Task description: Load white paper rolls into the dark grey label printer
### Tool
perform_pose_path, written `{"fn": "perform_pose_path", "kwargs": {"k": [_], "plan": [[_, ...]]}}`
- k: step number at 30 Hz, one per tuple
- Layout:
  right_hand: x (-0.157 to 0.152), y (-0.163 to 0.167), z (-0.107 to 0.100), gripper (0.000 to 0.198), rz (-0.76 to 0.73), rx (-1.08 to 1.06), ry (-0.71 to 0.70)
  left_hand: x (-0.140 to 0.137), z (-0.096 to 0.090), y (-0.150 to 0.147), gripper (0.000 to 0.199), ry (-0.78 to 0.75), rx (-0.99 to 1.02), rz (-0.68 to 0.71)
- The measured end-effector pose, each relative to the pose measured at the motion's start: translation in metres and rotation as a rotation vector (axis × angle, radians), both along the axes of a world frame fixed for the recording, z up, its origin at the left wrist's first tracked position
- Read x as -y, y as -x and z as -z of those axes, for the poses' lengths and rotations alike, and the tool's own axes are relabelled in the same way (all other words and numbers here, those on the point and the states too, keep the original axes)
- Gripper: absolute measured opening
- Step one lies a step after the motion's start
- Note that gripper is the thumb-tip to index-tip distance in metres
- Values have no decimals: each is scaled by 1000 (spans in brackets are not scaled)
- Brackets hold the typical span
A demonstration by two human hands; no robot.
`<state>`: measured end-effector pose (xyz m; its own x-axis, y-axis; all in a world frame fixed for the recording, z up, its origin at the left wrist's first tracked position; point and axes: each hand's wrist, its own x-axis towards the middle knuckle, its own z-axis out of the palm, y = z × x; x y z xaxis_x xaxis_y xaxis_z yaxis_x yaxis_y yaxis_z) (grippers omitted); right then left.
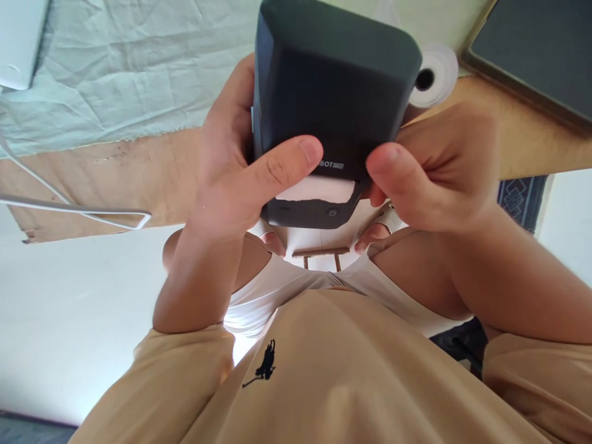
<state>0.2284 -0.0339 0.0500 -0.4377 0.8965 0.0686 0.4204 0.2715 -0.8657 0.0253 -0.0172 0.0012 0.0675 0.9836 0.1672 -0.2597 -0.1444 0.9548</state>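
A black label printer (pixel 333 92) is held up in front of me, its power button towards my body. From its slot a strip of white paper (pixel 319 189) sticks out. My left hand (pixel 240 148) grips the printer's left side, thumb lying across the front near the printed lettering, the other fingers hidden behind. My right hand (pixel 430 166) is at the lower right corner, thumb against the edge by the paper slot and fingers curled underneath. Just beyond the right hand, a white paper roll (pixel 435 77) with a dark core stands on the table.
A wooden table (pixel 152 166) carries a wrinkled pale green cloth (pixel 139 68). A white cable (pixel 115 213) hangs over its near left edge, beside a white device (pixel 21 37) at the far left. A dark flat tablet-like object (pixel 539 52) lies at the far right.
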Motion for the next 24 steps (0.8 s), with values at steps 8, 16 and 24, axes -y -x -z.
{"fn": "perform_pose_path", "kwargs": {"k": [8, 16, 24], "plan": [[-5, 4, -10, 76, 43, 32, 74, -3, -17, 0, 74, 34, 35, 2], [-3, 5, -7, 77, 70, 42, 89, -3, -13, 3, 75, 61, 72, 16], [2, 20, -15, 70, 162, 49, 226, -6, -7, 9, 61, -19, 122, 144]]}}
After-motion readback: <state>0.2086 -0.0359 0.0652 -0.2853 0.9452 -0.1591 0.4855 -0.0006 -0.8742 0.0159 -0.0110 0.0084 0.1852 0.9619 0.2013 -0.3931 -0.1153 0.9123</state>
